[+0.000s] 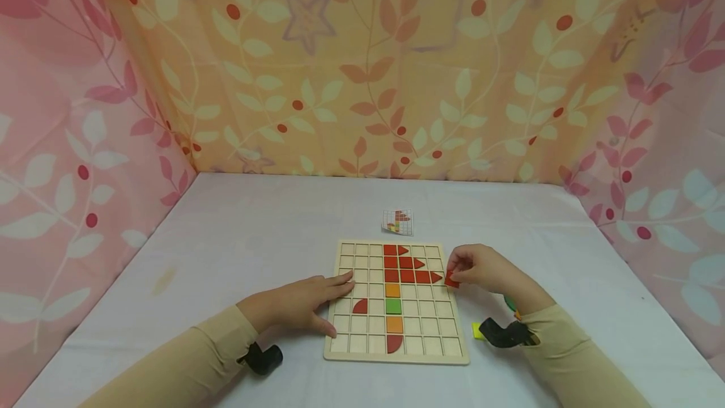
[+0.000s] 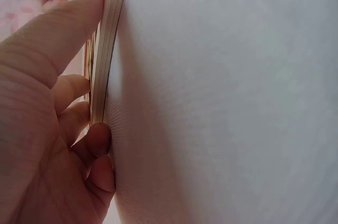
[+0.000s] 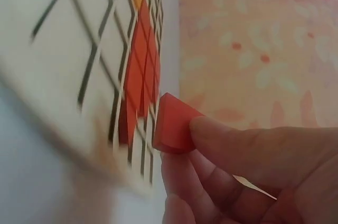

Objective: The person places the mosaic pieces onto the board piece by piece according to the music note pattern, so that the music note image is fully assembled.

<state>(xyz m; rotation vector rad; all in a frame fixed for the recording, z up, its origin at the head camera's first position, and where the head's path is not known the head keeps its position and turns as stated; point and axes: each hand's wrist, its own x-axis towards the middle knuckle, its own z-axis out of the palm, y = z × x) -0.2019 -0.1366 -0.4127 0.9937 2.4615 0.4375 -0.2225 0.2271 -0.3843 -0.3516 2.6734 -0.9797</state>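
Observation:
A wooden grid board [image 1: 435, 327] lies on the table. My left hand [image 1: 303, 303] rests on its left side, fingers extended over the edge squares and thumb at the lower edge. In the left wrist view, fingers [image 2: 97, 139] touch the board's side. My right hand [image 1: 481, 266] pinches a small red tile [image 3: 174, 123] between thumb and fingers, just off the board's right edge; its full outline is partly hidden. Red squares and triangles [image 1: 408, 276] fill parts of the top rows. Below them run orange, green [image 1: 393, 306] and orange squares, then a red quarter-circle [image 1: 394, 344]. Another red quarter-circle [image 1: 360, 306] sits further left.
A small printed pattern card [image 1: 398, 221] lies behind the board. To the right, a yellow piece [image 1: 477, 331] and a green piece [image 1: 510, 302] show partly beneath the right forearm. Patterned cloth [image 1: 362, 68] encloses the table's back and sides.

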